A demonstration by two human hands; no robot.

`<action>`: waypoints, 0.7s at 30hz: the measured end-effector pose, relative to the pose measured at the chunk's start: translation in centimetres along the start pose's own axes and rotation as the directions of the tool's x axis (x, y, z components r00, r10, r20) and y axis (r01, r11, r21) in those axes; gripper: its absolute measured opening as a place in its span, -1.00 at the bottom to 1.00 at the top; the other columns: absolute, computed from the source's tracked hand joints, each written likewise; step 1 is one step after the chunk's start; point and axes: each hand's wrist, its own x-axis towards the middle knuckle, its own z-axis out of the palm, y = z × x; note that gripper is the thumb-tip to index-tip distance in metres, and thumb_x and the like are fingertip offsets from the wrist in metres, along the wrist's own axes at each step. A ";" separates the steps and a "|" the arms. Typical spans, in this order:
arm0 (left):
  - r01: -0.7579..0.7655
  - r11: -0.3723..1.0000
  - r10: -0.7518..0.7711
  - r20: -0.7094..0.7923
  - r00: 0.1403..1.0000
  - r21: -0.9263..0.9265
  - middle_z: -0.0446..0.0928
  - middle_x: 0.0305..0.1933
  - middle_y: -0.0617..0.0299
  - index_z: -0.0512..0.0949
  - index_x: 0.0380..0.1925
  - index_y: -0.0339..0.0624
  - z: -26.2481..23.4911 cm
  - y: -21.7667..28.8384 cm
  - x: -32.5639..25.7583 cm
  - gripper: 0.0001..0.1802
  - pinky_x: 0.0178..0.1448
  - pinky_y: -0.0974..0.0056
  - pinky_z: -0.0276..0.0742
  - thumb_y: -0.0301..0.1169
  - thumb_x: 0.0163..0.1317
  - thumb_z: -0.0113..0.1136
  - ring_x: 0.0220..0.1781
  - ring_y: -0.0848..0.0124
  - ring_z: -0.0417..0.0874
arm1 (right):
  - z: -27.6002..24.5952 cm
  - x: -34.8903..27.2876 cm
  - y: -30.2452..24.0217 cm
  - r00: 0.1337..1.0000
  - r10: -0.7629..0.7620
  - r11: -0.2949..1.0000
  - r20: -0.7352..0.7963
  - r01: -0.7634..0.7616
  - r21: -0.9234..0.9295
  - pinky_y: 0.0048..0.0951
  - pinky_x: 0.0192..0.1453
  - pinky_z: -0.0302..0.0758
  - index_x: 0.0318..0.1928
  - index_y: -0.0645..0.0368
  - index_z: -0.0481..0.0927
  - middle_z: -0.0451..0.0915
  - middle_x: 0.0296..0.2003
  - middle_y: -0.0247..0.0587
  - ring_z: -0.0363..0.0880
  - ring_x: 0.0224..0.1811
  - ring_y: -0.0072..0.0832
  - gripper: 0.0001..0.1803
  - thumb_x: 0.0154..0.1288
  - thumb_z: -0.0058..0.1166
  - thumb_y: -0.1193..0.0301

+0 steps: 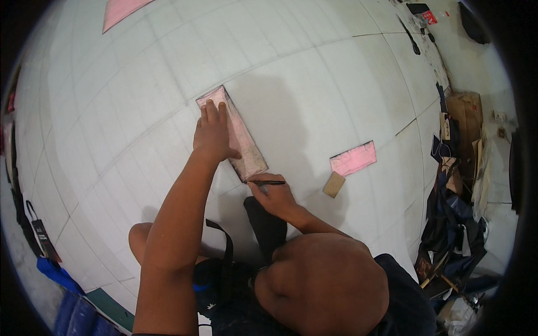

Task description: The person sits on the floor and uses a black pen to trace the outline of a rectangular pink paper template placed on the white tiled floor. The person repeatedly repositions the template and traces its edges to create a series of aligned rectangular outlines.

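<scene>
A long pink rectangular template (246, 147) with dark edges lies slanted on a wide pale sheet marked with faint lines (123, 112). My left hand (213, 134) presses flat on its upper part, with the fingers stretched out and the thumb toward its right side. Pinched in my right hand (277, 196) is a black pen (270, 182), held almost level at the near end of the template. Its tip seems to meet the lower left corner. To the right, a smaller pink piece (354, 159) touches or slightly overlaps a small brown block (334, 185).
Another pink piece (124, 11) lies at the far left. Dark bags and cloth (451, 224) are heaped along the right side, with a brown cardboard piece (465, 120) behind. My knee (325, 280) and dark-socked foot (264, 224) rest close by. Blue material (84, 313) sits at the lower left.
</scene>
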 end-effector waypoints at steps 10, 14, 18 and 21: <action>-0.002 1.000 0.002 0.000 1.000 -0.016 -0.16 0.68 -0.33 -0.12 0.62 -0.28 0.1 -0.1 -0.1 0.63 0.69 0.00 0.18 0.02 -0.33 0.80 0.72 -0.21 -0.05 | -3.3 -0.8 1.3 0.971 0.080 0.986 -0.227 -0.111 -0.125 -0.14 0.06 0.61 -0.09 0.31 0.71 0.74 -0.13 0.04 0.72 -0.08 -0.03 -0.76 0.49 0.18 0.36; 0.020 1.000 -0.020 0.050 0.999 0.001 -0.19 0.70 -0.31 -0.17 0.64 -0.26 -0.4 0.1 -0.2 0.64 0.71 0.03 0.12 0.07 -0.28 0.78 0.75 -0.15 -0.10 | -3.2 -1.1 0.7 0.970 -0.046 0.978 -0.239 -0.006 -0.210 -0.14 0.03 0.61 -0.09 0.29 0.71 0.74 -0.17 0.01 0.72 -0.11 -0.06 -0.79 0.46 0.21 0.37; 0.017 1.000 -0.017 0.051 0.999 -0.002 -0.20 0.71 -0.30 -0.16 0.64 -0.26 -0.5 0.1 -0.2 0.64 0.72 0.02 0.12 0.07 -0.29 0.78 0.75 -0.15 -0.10 | -0.5 -1.2 -0.4 0.991 -0.056 0.991 -0.119 0.041 -0.125 -0.14 -0.01 0.60 -0.08 0.27 0.71 0.74 -0.18 -0.01 0.72 -0.15 -0.07 -0.79 0.45 0.21 0.38; 0.013 1.000 -0.012 0.030 0.999 -0.021 -0.19 0.71 -0.30 -0.16 0.64 -0.27 -0.2 0.0 -0.1 0.64 0.72 0.02 0.11 0.06 -0.29 0.78 0.75 -0.14 -0.11 | 0.4 -1.0 -0.2 0.995 -0.072 0.984 -0.072 0.059 -0.168 -0.12 0.00 0.60 -0.09 0.25 0.72 0.75 -0.19 0.00 0.72 -0.15 -0.02 -0.78 0.45 0.20 0.35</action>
